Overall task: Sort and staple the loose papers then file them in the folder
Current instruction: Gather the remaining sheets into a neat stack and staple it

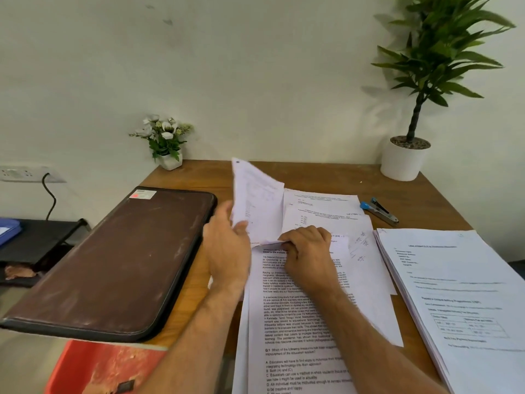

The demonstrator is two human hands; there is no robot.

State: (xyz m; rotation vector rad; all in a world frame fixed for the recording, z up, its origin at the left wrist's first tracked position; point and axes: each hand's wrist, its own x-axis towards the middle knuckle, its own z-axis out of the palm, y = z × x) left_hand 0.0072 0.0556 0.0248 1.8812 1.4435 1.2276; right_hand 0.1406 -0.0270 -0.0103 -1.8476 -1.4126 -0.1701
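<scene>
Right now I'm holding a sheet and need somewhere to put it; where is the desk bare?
Bare wood lies between the flower pot and white planter, behind the papers. Crowded: folder left, stack right.

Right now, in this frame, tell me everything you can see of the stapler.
The stapler is a small hand stapler with a blue plastic back end, a dark top arm and a bare metal base. It lies flat on the wooden desk, far right of the spread loose papers, its blue end toward them and its metal tip pointing right and toward the camera. It looks slightly open at the blue end. Neither hand touches it; it sits apart from the papers and from the white plant pot behind it.
</scene>
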